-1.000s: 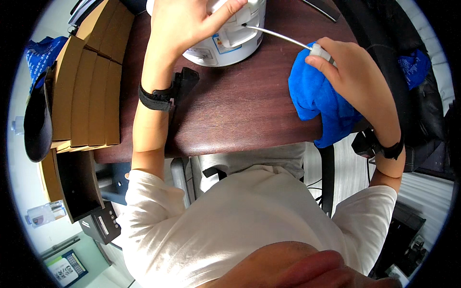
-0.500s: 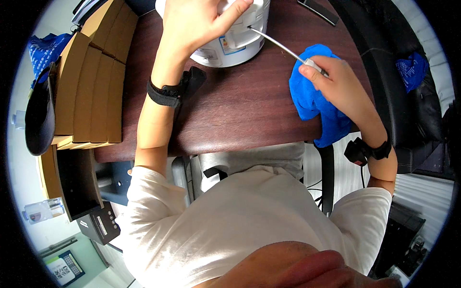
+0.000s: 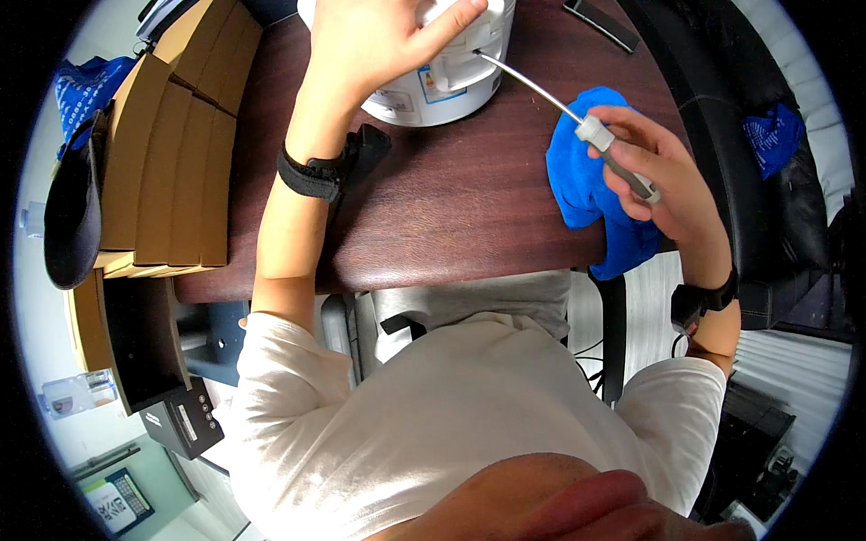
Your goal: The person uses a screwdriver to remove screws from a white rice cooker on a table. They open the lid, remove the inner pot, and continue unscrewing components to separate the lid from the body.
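Observation:
A round white appliance [image 3: 474, 86] with labels on its side stands at the far edge of the view, partly cut off. My left hand [image 3: 374, 45] lies flat on it, thumb spread out, the other fingers partly beyond the frame. My right hand [image 3: 667, 171] is closed around the white-and-grey handle of a screwdriver [image 3: 629, 169]. Its long metal shaft slants up and left, and the tip meets the appliance's side near a raised part. Under the screwdriver and beside my right hand is a crumpled blue cloth [image 3: 577, 171], draped over the table's near edge.
The dark wooden table [image 3: 451, 216] extends under everything. Cardboard boxes [image 3: 162, 180] line its left side, with a black cap [image 3: 72, 212] hanging there. A phone [image 3: 602, 24] lies at the far right. A black leather seat [image 3: 722, 135] borders the table's right side.
My right hand has slid back and turned along the screwdriver, its fingers loosened so more handle shows. The tip stays at the appliance. My left hand has barely moved.

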Tool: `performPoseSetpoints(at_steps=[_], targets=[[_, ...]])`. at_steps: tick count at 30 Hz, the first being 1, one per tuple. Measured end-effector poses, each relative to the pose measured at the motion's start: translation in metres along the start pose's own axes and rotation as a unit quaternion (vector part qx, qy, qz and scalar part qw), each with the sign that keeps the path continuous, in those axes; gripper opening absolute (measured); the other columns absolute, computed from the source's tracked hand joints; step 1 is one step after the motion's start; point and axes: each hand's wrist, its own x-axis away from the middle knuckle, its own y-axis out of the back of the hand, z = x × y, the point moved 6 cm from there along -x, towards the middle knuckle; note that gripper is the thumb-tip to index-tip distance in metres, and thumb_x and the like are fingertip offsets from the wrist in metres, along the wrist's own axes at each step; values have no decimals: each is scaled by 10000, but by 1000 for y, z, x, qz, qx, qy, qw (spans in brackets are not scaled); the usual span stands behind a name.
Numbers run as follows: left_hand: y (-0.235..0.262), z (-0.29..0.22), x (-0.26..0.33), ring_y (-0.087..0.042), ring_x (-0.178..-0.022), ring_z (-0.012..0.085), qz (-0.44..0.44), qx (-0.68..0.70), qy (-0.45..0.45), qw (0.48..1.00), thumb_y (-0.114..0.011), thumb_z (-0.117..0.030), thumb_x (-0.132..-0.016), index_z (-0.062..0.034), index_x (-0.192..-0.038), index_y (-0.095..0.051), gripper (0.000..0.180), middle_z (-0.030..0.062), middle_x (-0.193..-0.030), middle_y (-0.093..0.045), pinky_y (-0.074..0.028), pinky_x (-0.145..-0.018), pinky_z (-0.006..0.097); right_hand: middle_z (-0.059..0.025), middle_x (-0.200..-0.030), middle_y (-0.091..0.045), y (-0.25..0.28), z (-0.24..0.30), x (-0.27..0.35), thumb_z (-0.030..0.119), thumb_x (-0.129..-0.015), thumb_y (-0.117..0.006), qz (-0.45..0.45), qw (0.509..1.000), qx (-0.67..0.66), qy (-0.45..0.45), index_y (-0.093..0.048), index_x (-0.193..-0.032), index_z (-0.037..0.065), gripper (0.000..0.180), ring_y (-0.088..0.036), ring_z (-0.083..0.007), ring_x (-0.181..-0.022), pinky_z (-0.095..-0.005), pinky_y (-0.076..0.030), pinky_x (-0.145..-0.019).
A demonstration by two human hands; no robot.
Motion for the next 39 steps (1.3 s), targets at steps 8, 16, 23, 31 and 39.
performPoseSetpoints(at_steps=[8,16,23,31,39], targets=[[2,-1,-1,-546,-1186,470,-1,-4,-10,1000,-619,-434,-859,-15,-1175,-646,526,243,-1250,-601,-424,-1033,490,-69,-873,-585,10,4,-9,147,-929,-624,39,997,66,30,-555,-1273,-23,391,-449,-43,-550,-178,-252,-378],[3,-4,-4,-559,-1167,463,8,9,-2,1000,-637,-403,-849,-17,-1154,-653,493,254,-1242,-601,-416,-1051,485,-47,-834,-600,20,28,-24,162,-916,-621,74,994,85,9,-587,-1228,5,350,-467,-43,-553,-173,-241,-357],[2,-7,-6,-565,-1163,454,10,16,12,1000,-645,-367,-849,-15,-1143,-647,459,248,-1201,-611,-421,-1042,489,-47,-853,-623,27,45,-35,135,-878,-651,88,989,113,27,-607,-1069,35,221,-494,-45,-580,-165,-254,-366],[0,-5,-3,-583,-1143,458,-15,7,2,1000,-640,-362,-852,-2,-1148,-650,466,278,-1200,-616,-416,-1055,494,1,-766,-582,-1,74,-11,108,-884,-652,31,915,365,172,-633,-1008,95,126,-466,-37,-559,-197,-283,-404],[5,-5,-4,-581,-1144,470,-9,13,5,1000,-633,-364,-857,-4,-1139,-662,459,271,-1218,-616,-423,-1049,490,-3,-688,-549,4,47,-11,170,-910,-669,14,982,177,61,-621,-1098,57,225,-455,-36,-521,-200,-279,-381]])
